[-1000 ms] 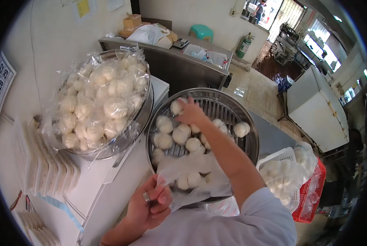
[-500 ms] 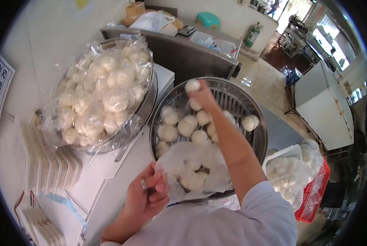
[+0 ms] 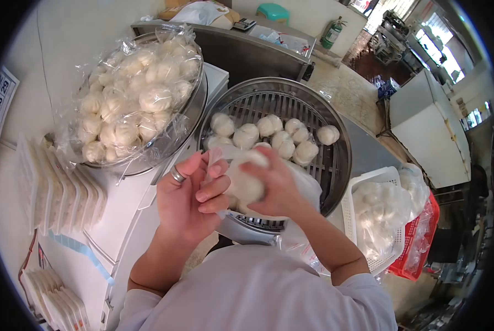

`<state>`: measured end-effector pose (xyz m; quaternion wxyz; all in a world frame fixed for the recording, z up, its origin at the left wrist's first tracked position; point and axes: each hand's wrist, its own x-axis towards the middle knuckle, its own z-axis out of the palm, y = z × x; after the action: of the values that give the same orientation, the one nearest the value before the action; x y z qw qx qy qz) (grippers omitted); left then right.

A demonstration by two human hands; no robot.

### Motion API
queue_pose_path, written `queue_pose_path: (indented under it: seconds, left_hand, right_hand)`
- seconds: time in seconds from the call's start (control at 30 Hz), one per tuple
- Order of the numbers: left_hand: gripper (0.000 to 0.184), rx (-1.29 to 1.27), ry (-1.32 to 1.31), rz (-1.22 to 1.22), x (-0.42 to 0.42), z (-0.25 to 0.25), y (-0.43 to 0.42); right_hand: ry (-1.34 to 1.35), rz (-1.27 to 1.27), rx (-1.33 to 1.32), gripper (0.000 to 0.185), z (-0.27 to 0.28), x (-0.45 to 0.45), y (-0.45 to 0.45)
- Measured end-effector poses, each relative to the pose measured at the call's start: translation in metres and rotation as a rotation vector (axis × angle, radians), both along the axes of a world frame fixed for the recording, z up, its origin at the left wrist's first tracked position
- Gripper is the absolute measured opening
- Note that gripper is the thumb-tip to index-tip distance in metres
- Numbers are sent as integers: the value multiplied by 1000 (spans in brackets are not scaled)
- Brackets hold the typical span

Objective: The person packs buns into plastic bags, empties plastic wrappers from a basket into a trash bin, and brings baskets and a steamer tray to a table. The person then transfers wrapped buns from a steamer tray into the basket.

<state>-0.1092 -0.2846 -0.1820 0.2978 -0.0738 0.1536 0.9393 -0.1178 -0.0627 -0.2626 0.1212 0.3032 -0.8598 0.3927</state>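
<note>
**Bun at the bag**

White bun (image 3: 246, 186) over the tray's (image 3: 347, 160) near side; inside the bag (image 3: 306, 179) or before it, can't tell. Right hand (image 3: 274, 185), blurred, curls round it; left hand (image 3: 191, 199) pinches bag edge. Advisable: edge taut, light cupping; dough looks soft.

Shirt (image 3: 252, 292) was near white with a faint lavender cast, plain-fronted, lightly creased; left sleeve (image 3: 139, 309) and right sleeve (image 3: 365, 292) were short, same pale cloth, ending near elbow level. Forearms (image 3: 161, 248) were bare. Left hand (image 3: 194, 193) wore a broad, shiny, silver-coloured ring (image 3: 177, 174); right hand (image 3: 277, 185) was ungloved, outline blurred
</note>
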Motion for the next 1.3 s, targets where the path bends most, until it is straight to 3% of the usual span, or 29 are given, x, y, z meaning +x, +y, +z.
queue_pose_path:
  seconds: [0.07, 0.2, 0.27, 0.37, 0.47, 0.53, 0.6, 0.63, 0.7, 0.77, 0.87, 0.97, 1.07, 1.17, 1.3]
  left_hand:
    - [17, -34, -67, -38, 10, 1, 3]
    - [29, -92, -116, -224, 45, -12, 19]
    - [30, -108, -83, -177, 55, -7, 12]
    - [32, -144, -73, -126, 61, -12, -2]
    - [34, -100, -88, -75, 63, -22, -22]
    - [36, -46, -104, -63, 64, -27, -27]
    - [37, 3, -123, -68, 70, -29, -27]
    - [36, -4, -138, -79, 73, -28, -25]
    - [35, -23, -161, -105, 76, -26, -19]
    - [35, -16, -153, -119, 75, -29, -17]
    - [35, -9, -144, -101, 72, -31, -19]
    - [35, -44, -198, -75, 71, -33, -22]
    - [33, -105, -205, -57, 69, -28, -24]
    - [29, -133, -159, -39, 63, -23, -22]
    - [25, -158, -115, -7, 54, -20, -21]
  right_hand:
    - [-104, -79, 421, 63, -43, 3, -12]
    - [-48, -236, 614, 55, -80, -3, -13]
    - [14, -282, 760, 52, -87, 1, -10]
    - [15, -221, 763, 48, -73, 14, -7]
    - [-318, 25, 706, 34, 3, 20, -4]
    - [-721, 7, 517, 27, 69, -25, -3]
    - [-704, -59, 385, 23, 79, -86, -13]
    - [-484, -115, 341, 22, 56, -117, -22]
    - [-370, 69, 350, 36, -29, -180, -39]
    - [-207, 150, 551, 63, -116, -200, -62]
    - [-312, 49, 919, 86, -118, -197, -89]
    - [-450, 5, 916, 90, -110, -217, -87]
    - [-383, 52, 1069, 90, -103, -202, -90]
    - [-370, 32, 1041, 87, -108, -206, -89]
    - [-680, 10, 412, 73, -93, -224, -47]
